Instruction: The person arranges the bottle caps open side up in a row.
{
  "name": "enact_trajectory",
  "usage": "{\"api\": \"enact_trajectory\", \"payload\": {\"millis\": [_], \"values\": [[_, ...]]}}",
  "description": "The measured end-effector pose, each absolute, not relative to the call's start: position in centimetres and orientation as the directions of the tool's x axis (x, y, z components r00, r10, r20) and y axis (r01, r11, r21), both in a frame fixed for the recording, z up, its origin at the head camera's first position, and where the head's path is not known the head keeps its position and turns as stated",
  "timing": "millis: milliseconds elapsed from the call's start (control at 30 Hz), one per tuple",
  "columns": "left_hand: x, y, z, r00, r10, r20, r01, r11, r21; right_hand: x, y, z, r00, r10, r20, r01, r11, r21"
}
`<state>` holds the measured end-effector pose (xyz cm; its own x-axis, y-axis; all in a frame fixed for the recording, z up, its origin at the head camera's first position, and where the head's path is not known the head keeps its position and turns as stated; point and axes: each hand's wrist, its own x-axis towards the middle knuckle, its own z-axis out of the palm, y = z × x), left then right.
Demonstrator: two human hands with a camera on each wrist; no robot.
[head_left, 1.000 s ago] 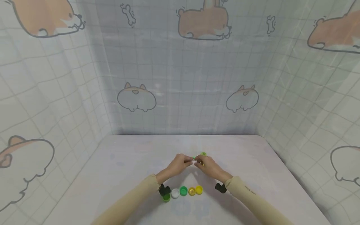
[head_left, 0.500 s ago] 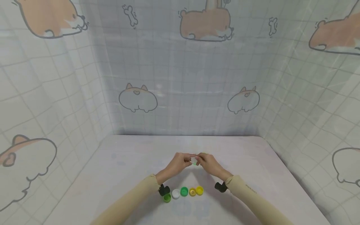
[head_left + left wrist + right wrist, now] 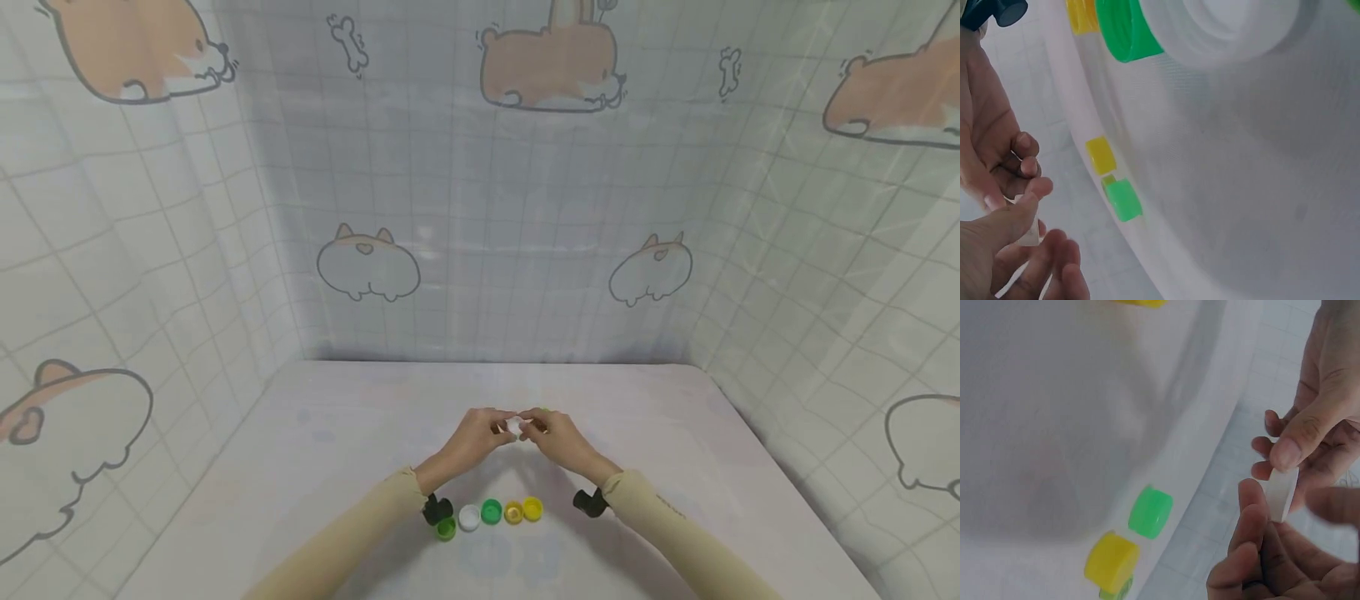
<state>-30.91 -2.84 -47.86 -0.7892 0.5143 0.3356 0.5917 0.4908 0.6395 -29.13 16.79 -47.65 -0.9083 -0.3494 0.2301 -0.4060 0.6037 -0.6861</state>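
Note:
In the head view both hands meet above the table, with a small white bottle cap [image 3: 515, 427] between their fingertips. The left hand [image 3: 472, 437] pinches this cap; its thumb [image 3: 1291, 450] lies on the rim in the right wrist view, where the cap stands on edge. Curled fingers of the right hand [image 3: 558, 437] are at the cap's other edge, and the right thumb is blurred beside it. Behind the hands sit a green cap [image 3: 1150, 512], a yellow cap [image 3: 1112, 558] and a light green cap [image 3: 1124, 589], the last mostly hidden.
Nearer the person is a row of caps: dark green [image 3: 446, 528], white [image 3: 469, 517], green [image 3: 492, 511], golden yellow [image 3: 513, 512] and yellow [image 3: 532, 508]. The black wrist camera [image 3: 437, 509] hangs just above the dark green one. Patterned curtains [image 3: 480, 325] enclose the table.
Between the fingertips the white cap has turned and now shows more of its round face. Fingers of both hands have shifted around it. The row of caps has stayed in place.

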Motion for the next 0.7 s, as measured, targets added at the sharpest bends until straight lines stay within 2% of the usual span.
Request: {"api": "enact_trajectory", "payload": {"millis": [200,433,700], "values": [[-30.91,-2.97,-47.70,-0.811,0.478,0.338,0.578,0.567,0.586,-28.89,16.86,-47.33,-0.890,-0.370,0.266,-0.450,0.623,-0.640],[-30.78,-2.92,-47.63,-0.818,0.478,0.320,0.570,0.597,0.564,-29.05,17.21,-47.01,-0.873,-0.378,0.309,-0.487,0.640,-0.594],[-30.49,-2.79,-47.41,-0.810,0.498,0.310,0.580,0.597,0.555,-28.99,17.52,-46.92,-0.887,-0.350,0.302,-0.460,0.731,-0.503]]}}
